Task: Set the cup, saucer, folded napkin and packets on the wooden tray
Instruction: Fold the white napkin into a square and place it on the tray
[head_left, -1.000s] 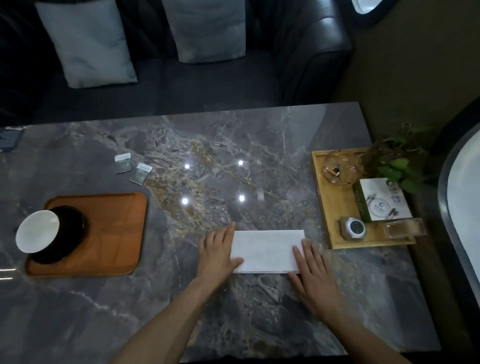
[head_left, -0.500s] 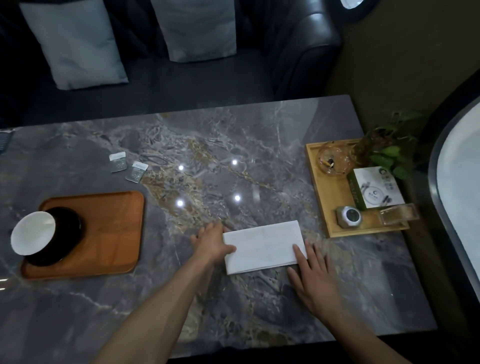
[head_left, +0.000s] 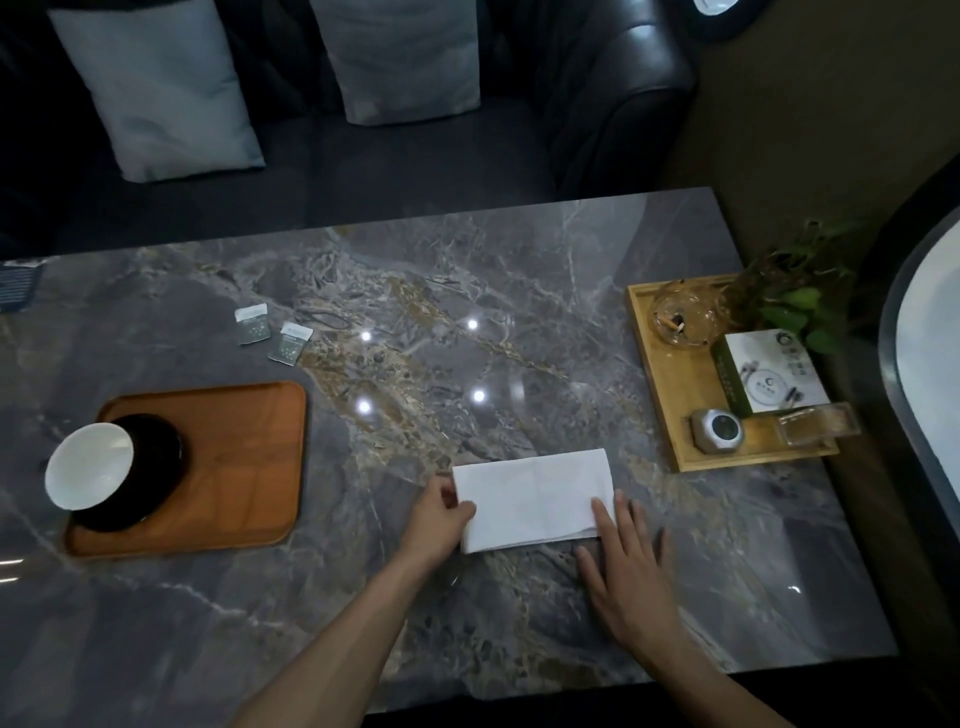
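Observation:
A white folded napkin (head_left: 535, 498) lies on the marble table near its front edge. My left hand (head_left: 439, 517) pinches the napkin's left end between thumb and fingers. My right hand (head_left: 626, 566) lies flat with fingers spread, its fingertips resting on the napkin's right end. The brown wooden tray (head_left: 244, 467) sits at the left. On its left part stands a white cup (head_left: 89, 472) on a black saucer (head_left: 156, 470). Two small packets (head_left: 253, 324) (head_left: 290, 343) lie on the table behind the tray.
A light bamboo tray (head_left: 670, 410) at the right edge holds a glass ashtray (head_left: 684, 317), a white-green box (head_left: 769, 371), a small round device (head_left: 717, 431) and a clear holder (head_left: 813, 423). A potted plant (head_left: 795, 296) stands beside it. A dark sofa with cushions is behind the table.
My left hand went from lying flat beside the napkin to gripping its left end. The napkin has turned slightly, its left end nearer me. My right hand stayed at the right end.

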